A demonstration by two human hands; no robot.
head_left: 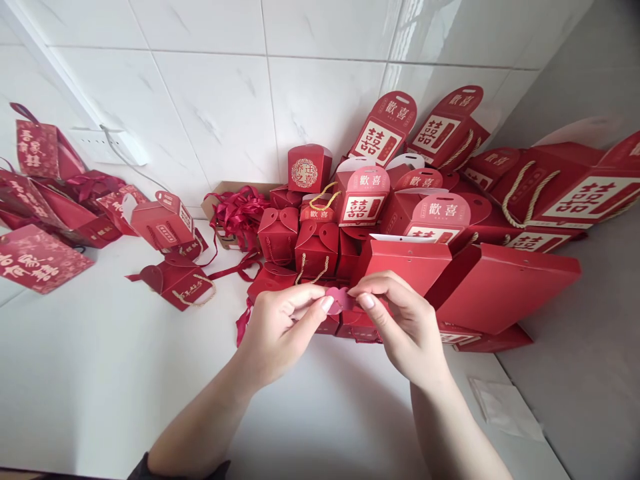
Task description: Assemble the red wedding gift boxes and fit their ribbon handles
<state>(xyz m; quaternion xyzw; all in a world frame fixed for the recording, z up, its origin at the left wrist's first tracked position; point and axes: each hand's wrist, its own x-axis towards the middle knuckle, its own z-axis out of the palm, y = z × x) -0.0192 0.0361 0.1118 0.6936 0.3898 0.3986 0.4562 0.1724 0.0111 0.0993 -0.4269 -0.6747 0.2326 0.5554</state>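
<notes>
A small pink-red paper piece with rounded, lobed edges (339,301) is held up in front of the red boxes. My left hand (283,330) pinches its left side between thumb and forefinger. At its right edge, the thumb and forefinger of my right hand (404,327) are closed in a pinch as well. Just behind the fingers stand small red gift boxes (316,250) with cord handles, and a larger plain red box (405,261). What lies under the hands is partly hidden.
A cardboard box (231,243) holds tangled dark red ribbon (239,217). Taller red boxes with white labels (380,133) lean toward the tiled wall at right. More folded red boxes (45,257) lie at left, near a wall socket (111,147) with a cable. A white packet (505,408) lies at lower right.
</notes>
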